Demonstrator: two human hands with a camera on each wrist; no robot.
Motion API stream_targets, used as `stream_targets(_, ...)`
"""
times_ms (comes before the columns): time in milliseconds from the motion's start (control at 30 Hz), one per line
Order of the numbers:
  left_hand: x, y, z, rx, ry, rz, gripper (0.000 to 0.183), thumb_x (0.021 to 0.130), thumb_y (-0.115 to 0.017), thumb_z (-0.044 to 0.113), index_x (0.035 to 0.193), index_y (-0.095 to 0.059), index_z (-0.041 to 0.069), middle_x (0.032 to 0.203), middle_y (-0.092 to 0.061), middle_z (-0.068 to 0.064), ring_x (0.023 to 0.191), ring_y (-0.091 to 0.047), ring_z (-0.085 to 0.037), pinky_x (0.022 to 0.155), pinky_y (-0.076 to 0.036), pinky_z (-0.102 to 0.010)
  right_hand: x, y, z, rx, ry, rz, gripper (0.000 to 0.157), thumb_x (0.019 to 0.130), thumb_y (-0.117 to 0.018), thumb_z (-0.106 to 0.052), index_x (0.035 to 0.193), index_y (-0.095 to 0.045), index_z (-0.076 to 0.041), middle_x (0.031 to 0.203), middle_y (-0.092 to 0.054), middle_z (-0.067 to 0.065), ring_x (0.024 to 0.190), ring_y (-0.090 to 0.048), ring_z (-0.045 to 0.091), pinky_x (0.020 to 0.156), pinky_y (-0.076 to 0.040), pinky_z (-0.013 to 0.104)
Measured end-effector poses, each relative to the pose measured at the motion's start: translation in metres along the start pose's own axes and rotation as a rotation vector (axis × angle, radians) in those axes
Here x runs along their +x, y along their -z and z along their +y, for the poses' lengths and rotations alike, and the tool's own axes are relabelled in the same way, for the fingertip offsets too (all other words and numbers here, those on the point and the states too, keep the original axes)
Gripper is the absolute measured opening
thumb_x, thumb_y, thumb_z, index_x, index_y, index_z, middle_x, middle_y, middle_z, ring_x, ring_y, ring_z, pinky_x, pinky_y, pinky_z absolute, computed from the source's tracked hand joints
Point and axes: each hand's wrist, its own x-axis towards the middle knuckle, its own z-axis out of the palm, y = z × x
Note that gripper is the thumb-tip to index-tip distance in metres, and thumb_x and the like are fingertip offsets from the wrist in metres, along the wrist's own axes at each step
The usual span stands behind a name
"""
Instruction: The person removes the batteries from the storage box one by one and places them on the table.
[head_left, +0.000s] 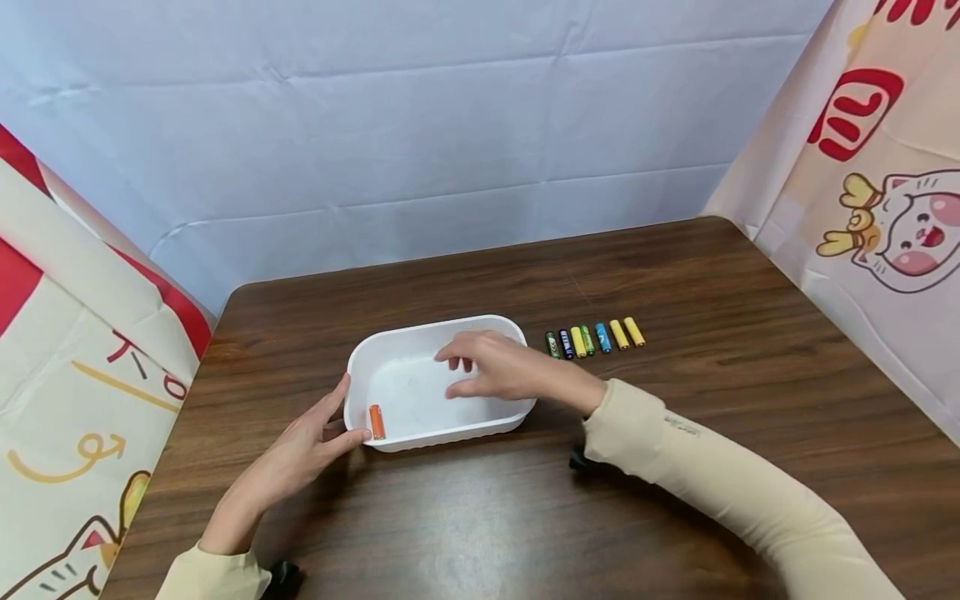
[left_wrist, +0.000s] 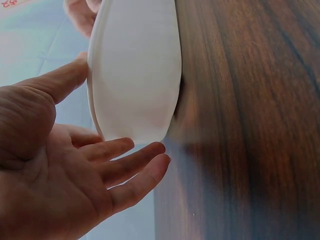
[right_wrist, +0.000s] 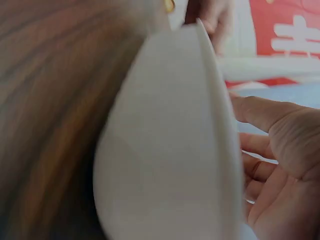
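Note:
A white plastic basin [head_left: 450, 434] stands on the wooden table, with an orange battery [head_left: 377, 422] lying inside at its left end. My left hand [head_left: 303, 450] touches the basin's near left corner, thumb at the rim and fingers along the end wall. In the left wrist view its fingers [left_wrist: 142, 182] are spread and loosely bent beside the outer wall. Over the right half of the basin hovers my right hand [head_left: 498, 365], thumb and fingers apart, nothing seen between them. The right wrist view shows that hand [right_wrist: 287, 165] beyond the basin's rim.
To the basin's right, several batteries lie side by side in a row, among them a blue battery [head_left: 603, 337] and a yellow battery [head_left: 634, 332]. White cloth [head_left: 420, 142] hangs behind the table [head_left: 720, 350]. Printed cloths hang at both sides.

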Motion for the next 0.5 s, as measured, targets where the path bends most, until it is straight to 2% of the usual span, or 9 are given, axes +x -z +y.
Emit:
stream_targets(200, 0.0, -0.001, -0.001, -0.019, 0.004, -0.004, 0.092, 0.1, -0.071, 0.035, 0.164, -0.015, 0.0, 0.164, -0.027, -0.027, 0.135, -0.053, -0.043, 0.105, -0.047, -0.055, 0.027, -0.031, -0.017, 0.003, -0.091, -0.099, 0.049, 0.091, -0.082, -0.025, 0.132, -0.068, -0.002, 0.109, -0.07, 0.009, 0.087, -0.06, 0.017, 0.08, -0.049, 0.03)
stream_targets(333, 0.0, -0.001, -0.001, -0.034, 0.003, -0.009, 0.092, 0.1, -0.071, 0.034, 0.164, -0.014, 0.0, 0.164, -0.027, -0.027, 0.134, -0.053, -0.043, 0.104, -0.048, -0.055, 0.04, -0.043, -0.021, 0.003, -0.128, -0.118, 0.052, 0.09, -0.084, -0.026, 0.134, -0.068, -0.003, 0.107, -0.07, 0.007, 0.082, -0.057, 0.014, 0.08, -0.048, 0.028)
stream_targets(500, -0.001, 0.001, -0.001, -0.037, 0.001, -0.008, 0.091, 0.1, -0.07, 0.034, 0.164, -0.014, 0.001, 0.164, -0.027, -0.027, 0.134, -0.052, -0.044, 0.104, -0.048, -0.055, 0.054, -0.054, -0.025, 0.028, -0.17, -0.138, 0.057, 0.088, -0.086, -0.027, 0.136, -0.066, -0.003, 0.106, -0.07, 0.006, 0.086, -0.057, 0.014, 0.081, -0.047, 0.025)
